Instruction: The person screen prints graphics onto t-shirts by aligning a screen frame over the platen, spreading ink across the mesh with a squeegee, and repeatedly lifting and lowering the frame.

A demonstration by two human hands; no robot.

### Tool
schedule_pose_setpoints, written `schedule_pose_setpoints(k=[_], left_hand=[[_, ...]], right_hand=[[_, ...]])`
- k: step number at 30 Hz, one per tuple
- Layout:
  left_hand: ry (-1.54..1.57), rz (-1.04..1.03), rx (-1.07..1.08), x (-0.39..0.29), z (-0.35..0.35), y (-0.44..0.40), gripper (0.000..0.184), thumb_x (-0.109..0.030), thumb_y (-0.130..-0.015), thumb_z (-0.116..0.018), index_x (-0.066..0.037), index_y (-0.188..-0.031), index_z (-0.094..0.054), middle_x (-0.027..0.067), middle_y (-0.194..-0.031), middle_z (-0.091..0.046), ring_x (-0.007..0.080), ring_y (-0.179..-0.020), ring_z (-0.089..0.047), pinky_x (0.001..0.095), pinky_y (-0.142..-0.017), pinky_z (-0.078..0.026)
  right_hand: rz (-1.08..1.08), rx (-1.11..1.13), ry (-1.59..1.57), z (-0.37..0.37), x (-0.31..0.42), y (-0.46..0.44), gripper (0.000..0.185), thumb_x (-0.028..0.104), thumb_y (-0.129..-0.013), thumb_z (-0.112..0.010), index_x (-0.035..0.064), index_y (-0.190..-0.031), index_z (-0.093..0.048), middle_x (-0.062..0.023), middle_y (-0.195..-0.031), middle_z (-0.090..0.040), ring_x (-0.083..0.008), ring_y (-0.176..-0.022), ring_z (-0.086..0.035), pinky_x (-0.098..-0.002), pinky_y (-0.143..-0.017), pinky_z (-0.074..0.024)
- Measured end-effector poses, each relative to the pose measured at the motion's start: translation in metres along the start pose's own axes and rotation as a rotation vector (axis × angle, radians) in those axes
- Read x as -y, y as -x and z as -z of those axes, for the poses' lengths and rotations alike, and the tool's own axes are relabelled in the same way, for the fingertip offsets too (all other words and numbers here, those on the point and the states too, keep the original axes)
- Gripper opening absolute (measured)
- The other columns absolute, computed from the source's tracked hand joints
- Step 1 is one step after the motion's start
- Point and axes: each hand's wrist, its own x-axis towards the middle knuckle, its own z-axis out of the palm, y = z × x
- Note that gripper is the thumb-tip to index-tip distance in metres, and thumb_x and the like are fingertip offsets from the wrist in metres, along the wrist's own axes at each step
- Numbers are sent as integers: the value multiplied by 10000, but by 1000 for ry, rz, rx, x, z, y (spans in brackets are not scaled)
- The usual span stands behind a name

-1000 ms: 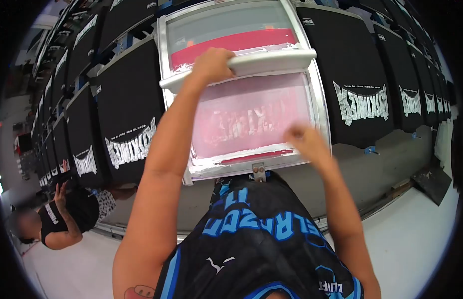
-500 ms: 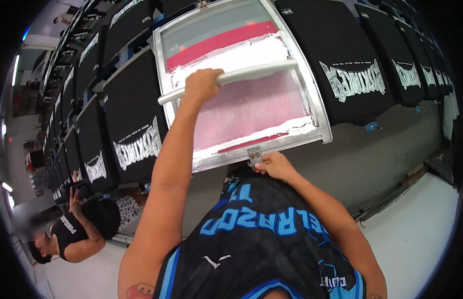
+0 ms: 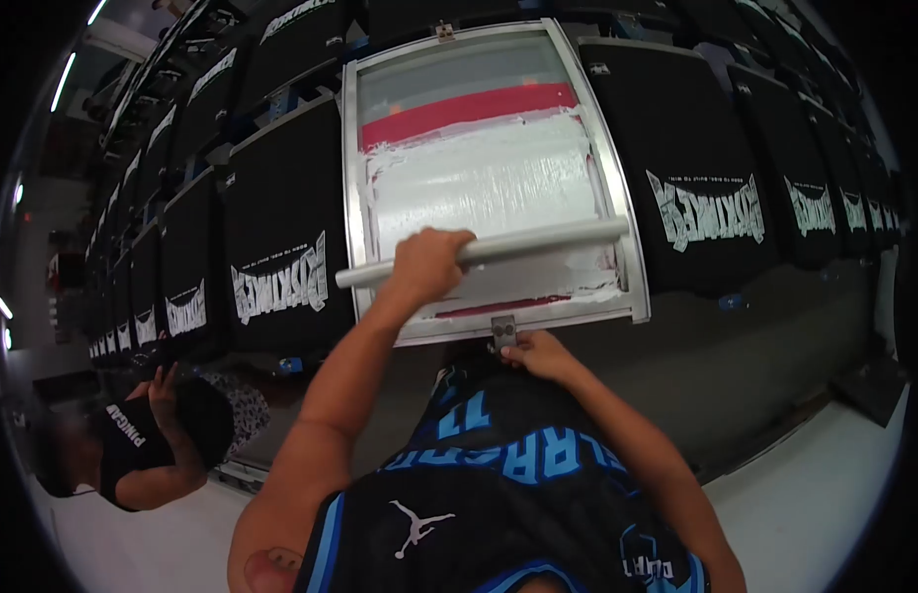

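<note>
My left hand (image 3: 431,265) is wrapped round a long pale squeegee (image 3: 548,240), which lies across the lower part of a screen printing frame (image 3: 609,158). White ink (image 3: 469,183) coats the mesh behind the squeegee, up to a red band (image 3: 469,114) near the far end. My right hand (image 3: 540,356) pinches the metal bracket (image 3: 503,333) at the middle of the frame's near edge. The frame sits between black shirts; whatever is under it is hidden.
Black shirts with white lettering lie in rows to the left (image 3: 281,217) and right (image 3: 676,148). Another person (image 3: 163,435) is at the lower left with a hand raised. Blue clips (image 3: 733,302) stick out along the table's near side.
My left hand has drawn the squeegee towards me over the mesh, and the pink area behind it is now covered in white ink. My right hand stays at the bracket.
</note>
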Motion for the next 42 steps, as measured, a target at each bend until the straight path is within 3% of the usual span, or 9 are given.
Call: schedule_pose_setpoints(k=[10, 14, 18, 22, 28, 30, 33, 39, 42], left_hand=[[-97, -304, -848, 61, -81, -94, 247, -20, -759, -580, -126, -970, -653, 82, -873, -655, 291, -813, -646, 402, -686, -517], [-2, -283, -737, 26, -78, -27, 238, -26, -745, -557, -110, -949, -646, 86, -868, -658, 285, -789, -642, 400, -671, -514], [-36, -123, -124, -7, -33, 23, 409, -10, -711, -584, -135, -1095, -652, 115, -911, -682, 332, -844, -649, 448, -706, -521], [30, -124, 14, -19, -40, 46, 241, -55, -691, -630, -76, -930, -649, 161, -819, -664, 365, -829, -662, 494, -702, -521], [-16, -43, -3, 9, -35, 44, 169, -123, -719, -640, -75, -881, -648, 156, -799, -659, 359, -817, -667, 497, -697, -509], [-180, 47, -66, 48, -42, 71, 192, -167, -741, -660, -107, -923, -641, 89, -798, -650, 303, -812, -645, 508, -765, -460], [-213, -92, -468, 74, -63, 118, 133, -150, -737, -615, -119, -862, -645, 51, -742, -638, 234, -760, -647, 553, -858, -426], [-336, -26, -715, 112, -58, 23, 75, -102, -736, -565, -120, -669, -536, 67, -604, -566, 271, -505, -579, 410, -437, -451], [-355, 88, -527, 136, 0, -59, 44, -175, -766, -622, -134, -776, -632, 85, -730, -666, 308, -646, -667, 443, -561, -529]], right_hand=[[43, -241, 467, 31, 64, 43, 425, 362, -832, -699, 30, -1096, -665, -182, -1000, -687, -330, -951, -651, -406, -860, -491], [748, -1094, 1065, 72, 106, 49, 455, 128, -717, -747, 76, -1156, -640, -194, -1017, -646, -347, -935, -616, -417, -838, -493], [414, -701, 1255, 116, 113, 57, 390, 17, -684, -684, 104, -1063, -671, -129, -982, -671, -330, -945, -618, -412, -838, -497], [465, -574, 1325, 123, 94, 75, 331, 62, -673, -704, 102, -998, -652, -93, -954, -653, -314, -919, -616, -418, -791, -507], [738, -666, 1392, 113, 112, 65, 333, 50, -646, -737, 93, -966, -659, -130, -993, -663, -320, -965, -626, -419, -792, -508], [177, -492, 1391, 121, 105, 61, 269, 29, -645, -714, 101, -900, -665, -121, -894, -677, -319, -867, -654, -420, -738, -521], [631, -750, 1307, 116, 52, 62, 207, -16, -651, -642, 98, -823, -638, -99, -775, -646, -293, -737, -644, -404, -649, -512], [735, -940, 1450, 167, 95, -28, 85, 88, -736, -609, 145, -791, -638, -67, -669, -616, -271, -587, -626, -394, -516, -508], [524, -878, 1490, 204, 181, -78, 118, 145, -764, -631, 111, -875, -656, -109, -788, -690, -304, -723, -685, -431, -629, -540]])
